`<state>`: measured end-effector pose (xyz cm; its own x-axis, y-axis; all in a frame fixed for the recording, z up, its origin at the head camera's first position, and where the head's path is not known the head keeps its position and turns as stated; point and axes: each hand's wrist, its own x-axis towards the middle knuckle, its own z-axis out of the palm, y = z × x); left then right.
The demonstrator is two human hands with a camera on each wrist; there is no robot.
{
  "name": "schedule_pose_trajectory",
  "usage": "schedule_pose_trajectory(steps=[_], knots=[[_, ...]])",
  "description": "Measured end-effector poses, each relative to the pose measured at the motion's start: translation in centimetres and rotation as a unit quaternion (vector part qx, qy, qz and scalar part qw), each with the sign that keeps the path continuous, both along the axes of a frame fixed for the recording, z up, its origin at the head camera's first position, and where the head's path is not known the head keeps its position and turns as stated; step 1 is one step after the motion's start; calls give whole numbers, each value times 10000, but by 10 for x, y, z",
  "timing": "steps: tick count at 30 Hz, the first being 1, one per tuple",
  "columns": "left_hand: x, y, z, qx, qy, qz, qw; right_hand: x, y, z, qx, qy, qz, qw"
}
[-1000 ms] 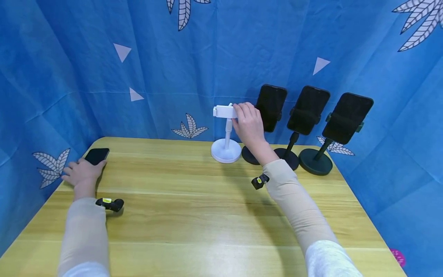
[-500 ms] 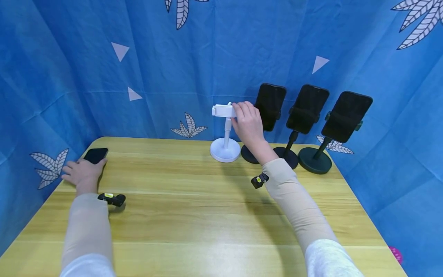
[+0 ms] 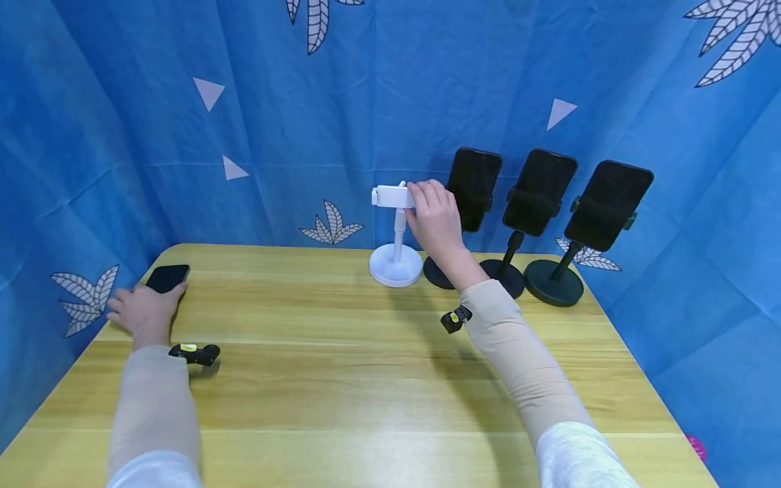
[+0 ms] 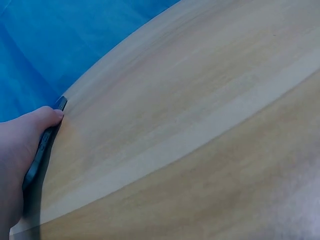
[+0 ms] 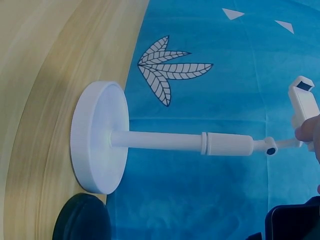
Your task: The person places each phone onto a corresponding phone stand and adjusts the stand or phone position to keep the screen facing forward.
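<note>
My left hand (image 3: 143, 308) lies over a dark smartphone (image 3: 167, 278) near the table's left edge, thumb along one side and fingers toward the other. The left wrist view shows the thumb (image 4: 50, 117) against the phone's (image 4: 42, 150) edge, low over the wood; the other fingers are hidden there. At the back, my right hand (image 3: 436, 218) grips the right end of the clamp (image 3: 392, 196) on a white phone stand (image 3: 396, 266). That stand is upright on its round base (image 5: 100, 137), its clamp holding no phone. In the right wrist view, only fingertips (image 5: 306, 131) show at the clamp.
Three dark phone stands, each bearing a black phone, line up right of the white one: the nearest phone (image 3: 474, 188) is partly behind my right hand, then a middle phone (image 3: 539, 193) and a right phone (image 3: 608, 205). A blue curtain (image 3: 293, 122) hangs behind the wooden table (image 3: 317, 379).
</note>
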<state>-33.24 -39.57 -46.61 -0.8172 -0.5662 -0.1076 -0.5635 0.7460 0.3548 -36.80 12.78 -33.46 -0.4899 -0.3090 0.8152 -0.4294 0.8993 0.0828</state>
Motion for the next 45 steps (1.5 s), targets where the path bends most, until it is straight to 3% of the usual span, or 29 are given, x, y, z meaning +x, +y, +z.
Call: schedule_pose_trajectory(steps=[12,22,32,45], knots=[[10,1,0,-43,219,-1,9998,3,-2,1,66,57,-86,9999],[16,9,6,231,775,176,9966,2,0,1,79,32,-119,9999],[20,21,19,373,1513,171,9876,2,-1,1,62,25,-105,9999],[21,45,41,488,2460,137,9680,2,-1,2,117,-19,-141,9998]])
